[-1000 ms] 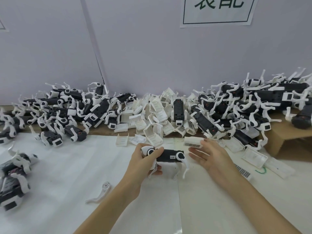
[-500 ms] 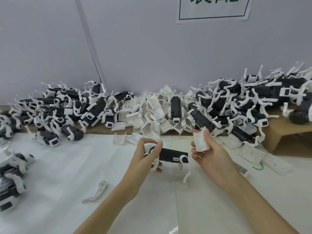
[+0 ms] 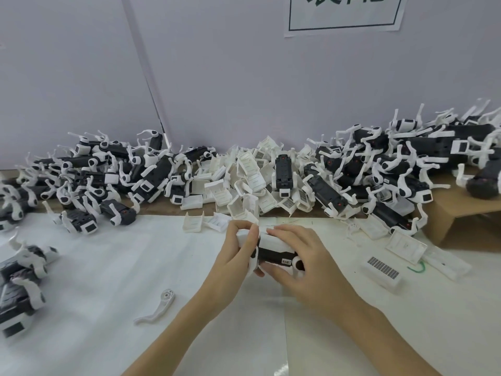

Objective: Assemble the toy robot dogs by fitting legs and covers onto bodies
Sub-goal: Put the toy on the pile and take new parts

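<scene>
A black toy dog body (image 3: 273,255) with white legs sits just above the white sheet in the middle. My left hand (image 3: 234,256) grips its left end, fingers curled over the top. A white cover (image 3: 273,241) lies on the body's back. My right hand (image 3: 303,260) holds that cover down, fingers across its top and thumb under the body's right end. The body's legs are mostly hidden by both hands.
A loose white leg (image 3: 158,308) lies on the white sheet (image 3: 108,267) at the lower left. White covers (image 3: 244,183) are heaped at the back middle. Dog piles (image 3: 103,180) fill the back left and right (image 3: 393,169). A cardboard box (image 3: 466,221) stands right.
My right hand picked a white cover from the pile's edge, carried it left and set it on the body's back. My left hand kept its grip on the body.
</scene>
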Demonstrator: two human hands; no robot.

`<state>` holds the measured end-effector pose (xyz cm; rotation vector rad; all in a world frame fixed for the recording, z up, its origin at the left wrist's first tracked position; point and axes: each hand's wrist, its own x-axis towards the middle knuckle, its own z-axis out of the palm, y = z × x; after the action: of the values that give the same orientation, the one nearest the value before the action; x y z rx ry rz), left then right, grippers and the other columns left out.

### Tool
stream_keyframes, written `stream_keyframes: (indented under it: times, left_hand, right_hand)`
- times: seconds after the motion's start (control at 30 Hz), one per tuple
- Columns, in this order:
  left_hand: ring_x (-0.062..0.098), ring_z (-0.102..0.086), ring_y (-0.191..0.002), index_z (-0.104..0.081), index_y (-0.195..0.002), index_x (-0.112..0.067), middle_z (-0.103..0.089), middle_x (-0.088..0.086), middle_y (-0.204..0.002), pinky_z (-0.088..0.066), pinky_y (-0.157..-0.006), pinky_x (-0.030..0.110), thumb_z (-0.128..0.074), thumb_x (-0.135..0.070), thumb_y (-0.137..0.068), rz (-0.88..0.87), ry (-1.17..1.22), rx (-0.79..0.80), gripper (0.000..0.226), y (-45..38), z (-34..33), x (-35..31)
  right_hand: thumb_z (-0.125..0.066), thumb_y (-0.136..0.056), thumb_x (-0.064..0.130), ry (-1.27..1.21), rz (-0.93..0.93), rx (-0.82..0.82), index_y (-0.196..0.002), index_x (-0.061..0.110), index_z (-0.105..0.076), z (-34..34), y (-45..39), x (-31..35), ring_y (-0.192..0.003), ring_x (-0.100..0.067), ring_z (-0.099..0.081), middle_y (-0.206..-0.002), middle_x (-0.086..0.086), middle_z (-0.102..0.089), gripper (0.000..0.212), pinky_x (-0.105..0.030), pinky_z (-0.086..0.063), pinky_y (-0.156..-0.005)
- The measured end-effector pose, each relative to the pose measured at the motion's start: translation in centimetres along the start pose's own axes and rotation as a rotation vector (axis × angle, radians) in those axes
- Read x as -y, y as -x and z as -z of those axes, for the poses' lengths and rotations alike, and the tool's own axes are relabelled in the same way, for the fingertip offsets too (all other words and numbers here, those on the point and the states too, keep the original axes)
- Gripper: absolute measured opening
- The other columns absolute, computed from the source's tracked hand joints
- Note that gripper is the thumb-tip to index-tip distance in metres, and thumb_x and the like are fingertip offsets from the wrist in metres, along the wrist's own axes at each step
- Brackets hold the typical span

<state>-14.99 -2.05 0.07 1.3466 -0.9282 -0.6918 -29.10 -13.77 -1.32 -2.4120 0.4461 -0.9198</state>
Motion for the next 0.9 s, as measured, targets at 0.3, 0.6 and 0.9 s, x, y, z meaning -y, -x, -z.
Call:
stream_keyframes:
  times: [0.3, 0.6, 0.9]
  left_hand:
    - [0.014, -0.064, -0.11, -0.056, -0.13, -0.044, -0.046, -0.013, -0.128, -0.064, -0.08, 0.045, -0.076, -0.037, -0.092, -0.245, -0.382, 0.077, 0.043, -0.5, 1.0, 1.3]
    - [0.027, -0.062, -0.094, -0.055, -0.118, -0.043, -0.056, 0.003, -0.113, -0.059, -0.073, 0.058, -0.074, -0.031, -0.091, -0.187, -0.32, 0.054, 0.035, -0.6, 1.0, 1.8]
    - [0.024, -0.066, -0.098, -0.059, -0.118, -0.038, -0.059, 0.008, -0.12, -0.065, -0.07, 0.041, -0.079, -0.022, -0.093, -0.125, -0.198, 0.007, 0.036, -0.8, 1.3, 1.2]
  right_hand:
    - [-0.08, -0.08, 0.031, 0.112, 0.078, -0.164, -0.12, 0.022, -0.062, 0.3, 0.0, -0.2, -0.109, -0.012, -0.057, -0.115, 0.013, -0.058, 0.045, -0.028, -0.05, -0.091]
    - [-0.091, -0.072, 0.031, 0.341, 0.158, -0.249, -0.106, 0.015, -0.071, -0.2, -0.1, 0.1, -0.096, -0.013, -0.053, -0.101, 0.008, -0.064, 0.043, -0.031, -0.046, -0.083]
    - [-0.087, -0.08, 0.033, 0.165, 0.031, -0.157, -0.119, 0.021, -0.065, 0.4, -0.1, -0.9, -0.104, -0.009, -0.054, -0.111, 0.014, -0.06, 0.046, -0.029, -0.049, -0.087]
